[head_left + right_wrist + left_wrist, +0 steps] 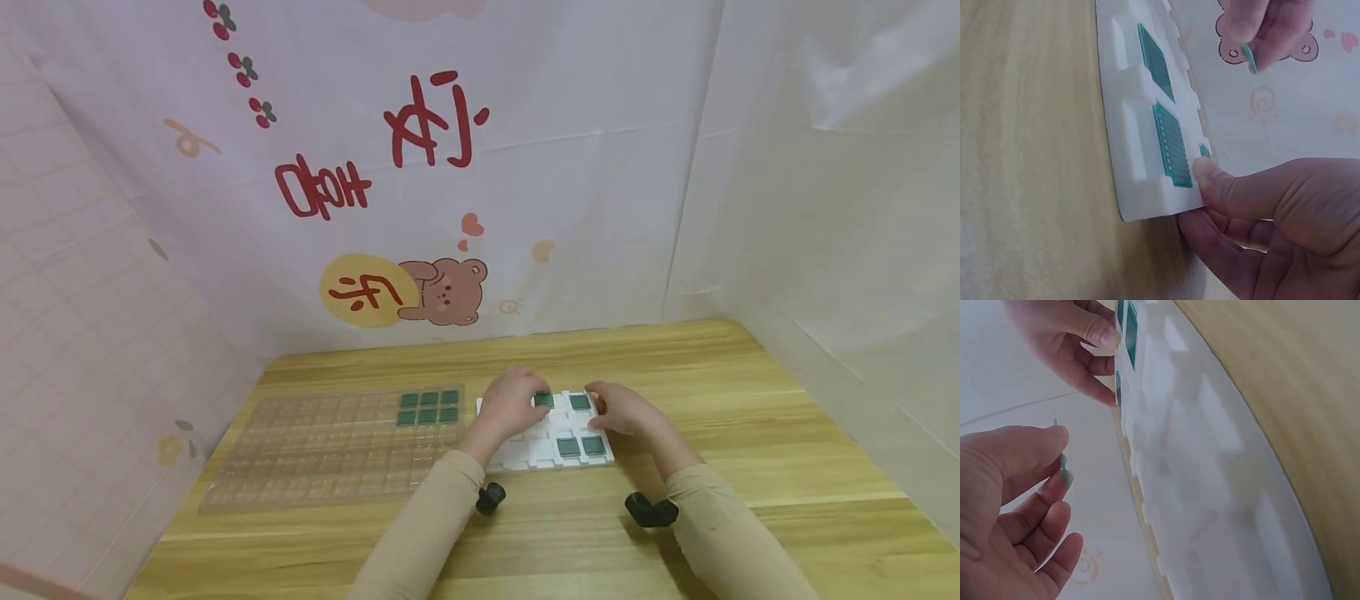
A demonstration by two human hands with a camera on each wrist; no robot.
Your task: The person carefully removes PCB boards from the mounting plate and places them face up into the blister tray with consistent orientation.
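My left hand (512, 404) pinches a thin green square chip (1064, 467) between thumb and fingers, above a white tray (542, 450) with moulded pockets. In the left wrist view this chip is edge-on, apart from the tray. With thumb on top and fingers beneath, my right hand (628, 412) grips the tray's right edge. Two green chips (1174, 147) with dotted faces lie in pockets at the tray's near right. Another green chip (580, 402) sits at its far right, close to the right thumb. Part of the tray is hidden behind the left hand.
To the left, a wide clear plastic tray (315, 450) with many pockets lies on the wooden table (562, 533). Several green chips (427, 417) sit in its far right corner. Black wrist mounts (651, 510) project from the sleeves. A printed white curtain (585, 167) hangs behind.
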